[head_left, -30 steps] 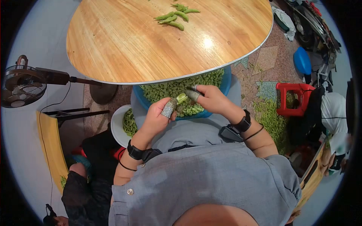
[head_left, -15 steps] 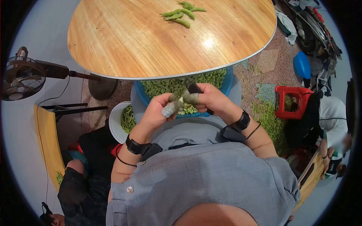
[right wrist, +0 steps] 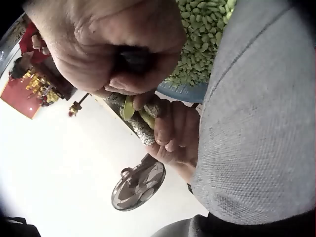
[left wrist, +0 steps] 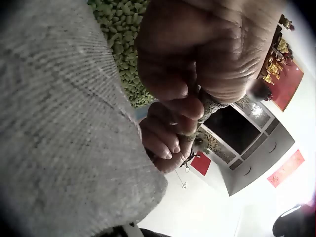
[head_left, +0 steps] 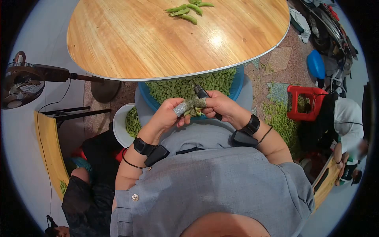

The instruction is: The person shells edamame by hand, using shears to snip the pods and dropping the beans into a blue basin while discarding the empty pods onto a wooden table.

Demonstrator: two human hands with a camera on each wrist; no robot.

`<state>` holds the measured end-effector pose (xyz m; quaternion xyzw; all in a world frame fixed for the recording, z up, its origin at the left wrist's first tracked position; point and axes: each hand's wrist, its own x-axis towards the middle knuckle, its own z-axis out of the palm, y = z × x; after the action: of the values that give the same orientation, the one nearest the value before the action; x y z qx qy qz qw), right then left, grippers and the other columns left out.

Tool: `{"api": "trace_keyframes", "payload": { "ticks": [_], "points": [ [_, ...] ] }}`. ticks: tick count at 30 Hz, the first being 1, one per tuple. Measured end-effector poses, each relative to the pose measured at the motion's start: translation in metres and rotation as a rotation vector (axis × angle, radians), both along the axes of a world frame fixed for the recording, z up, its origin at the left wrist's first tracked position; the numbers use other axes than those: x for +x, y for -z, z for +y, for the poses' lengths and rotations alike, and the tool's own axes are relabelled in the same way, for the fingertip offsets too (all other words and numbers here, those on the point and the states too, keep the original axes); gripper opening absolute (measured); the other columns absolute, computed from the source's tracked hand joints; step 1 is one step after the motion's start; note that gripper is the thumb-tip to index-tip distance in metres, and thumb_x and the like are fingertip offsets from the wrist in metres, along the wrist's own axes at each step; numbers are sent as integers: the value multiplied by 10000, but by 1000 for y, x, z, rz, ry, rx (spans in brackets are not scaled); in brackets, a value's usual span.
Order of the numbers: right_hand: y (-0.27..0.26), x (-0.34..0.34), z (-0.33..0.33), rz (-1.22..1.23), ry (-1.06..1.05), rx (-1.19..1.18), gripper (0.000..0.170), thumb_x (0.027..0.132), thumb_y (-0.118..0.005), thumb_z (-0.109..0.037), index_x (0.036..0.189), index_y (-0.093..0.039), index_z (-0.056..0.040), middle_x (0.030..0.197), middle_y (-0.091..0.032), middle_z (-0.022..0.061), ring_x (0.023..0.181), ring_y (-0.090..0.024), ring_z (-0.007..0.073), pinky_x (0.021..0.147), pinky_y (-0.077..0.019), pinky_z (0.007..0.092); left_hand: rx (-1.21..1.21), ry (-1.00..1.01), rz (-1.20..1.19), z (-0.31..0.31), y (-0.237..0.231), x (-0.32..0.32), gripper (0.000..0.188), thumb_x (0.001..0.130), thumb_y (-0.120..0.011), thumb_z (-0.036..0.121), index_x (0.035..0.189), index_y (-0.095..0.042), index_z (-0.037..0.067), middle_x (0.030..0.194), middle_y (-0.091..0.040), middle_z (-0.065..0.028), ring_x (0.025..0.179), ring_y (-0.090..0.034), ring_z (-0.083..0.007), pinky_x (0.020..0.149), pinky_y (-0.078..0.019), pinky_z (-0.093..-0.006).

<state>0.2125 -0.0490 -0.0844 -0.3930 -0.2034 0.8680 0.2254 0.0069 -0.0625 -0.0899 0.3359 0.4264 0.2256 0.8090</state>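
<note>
Both hands meet over the near edge of a blue basin [head_left: 237, 85] heaped with shelled green beans [head_left: 177, 87]. The left hand [head_left: 167, 114], its thumb in a grey wrapping, pinches a green pod [head_left: 193, 111]. Curled round a dark tool [head_left: 200, 91] is the right hand [head_left: 223, 106], with its wrapped thumb against the left thumb. In the right wrist view the pod [right wrist: 147, 118] shows between the left hand's [right wrist: 173, 131] wrapped digits, and the right hand [right wrist: 111, 47] has the tool's dark end [right wrist: 134, 59] inside its palm.
A wooden table [head_left: 138, 43] with several pods [head_left: 188, 18] stands ahead. To the left are a white bucket [head_left: 118, 122] of pods and a fan [head_left: 23, 85]. At the right lie a red stool [head_left: 293, 102] and floor pods [head_left: 282, 126]; people sit on both sides.
The hands have come together, and the bright open pod seen between them earlier is now mostly covered by the fingers. The dark tool has turned more upright in the right hand.
</note>
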Motion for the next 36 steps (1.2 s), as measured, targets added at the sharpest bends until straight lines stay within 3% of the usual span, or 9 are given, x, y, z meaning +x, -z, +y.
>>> {"api": "trace_keyframes", "payload": {
  "ticks": [5,8,11,13,14,18,24,34,36],
  "points": [
    [6,-1,0,-115,38,124,133,853,-599,-156,798,-507,-77,569,-400,-62,452,-315,26,397,-230,197,-121,-245,-30,3,10,5,170,925,-458,117,878,-584,13,620,-609,-75,441,-493,-69,377,-362,-188],
    [13,-1,1,-342,55,284,131,848,-596,-167,804,-513,-76,561,-399,-64,454,-328,28,403,-236,205,-26,-285,263,7,14,5,158,904,-451,75,886,-586,-5,627,-608,-89,436,-487,-84,375,-361,-206],
    [37,13,9,-391,-4,365,196,786,-605,-200,774,-546,-14,570,-523,51,466,-488,158,436,-385,291,78,-304,423,6,23,-2,180,848,-426,8,913,-591,-21,626,-603,-96,444,-486,-94,379,-366,-222],
    [54,21,14,-1128,-60,951,242,732,-612,-200,748,-541,31,622,-572,192,553,-566,329,526,-446,403,135,-326,430,10,29,-6,257,789,-385,-33,942,-591,-32,622,-598,-89,450,-481,-92,393,-376,-225],
    [42,19,12,-1123,-19,897,279,697,-609,-207,743,-539,59,700,-566,272,677,-566,434,626,-459,463,140,-331,424,15,27,-6,257,789,-385,-33,942,-591,-32,622,-598,-89,450,-481,-92,393,-376,-225],
    [34,24,17,-1130,-2,902,285,717,-617,-221,758,-547,53,684,-566,253,643,-573,401,592,-461,433,153,-341,369,12,23,-5,273,788,-381,-30,972,-583,-27,666,-606,-82,491,-495,-90,429,-394,-216],
    [10,7,6,-628,-5,636,211,815,-643,-196,867,-607,5,655,-510,-41,612,-427,42,522,-386,236,-17,-288,140,9,15,1,214,886,-442,43,1067,-546,1,768,-594,-53,617,-545,-101,518,-433,-205],
    [16,-4,1,-476,137,770,188,808,-646,-175,864,-603,-1,682,-565,-18,585,-490,85,522,-411,257,-175,-252,-330,6,1,5,244,938,-407,89,1140,-508,-6,1071,-581,-115,853,-611,-205,684,-502,-273],
    [10,-6,1,-923,-77,1221,229,749,-685,-169,856,-579,3,720,-616,94,619,-592,229,560,-460,321,-192,-212,-363,8,0,7,256,935,-431,102,1160,-497,1,1089,-582,-111,864,-613,-200,683,-506,-271]
  ]
}}
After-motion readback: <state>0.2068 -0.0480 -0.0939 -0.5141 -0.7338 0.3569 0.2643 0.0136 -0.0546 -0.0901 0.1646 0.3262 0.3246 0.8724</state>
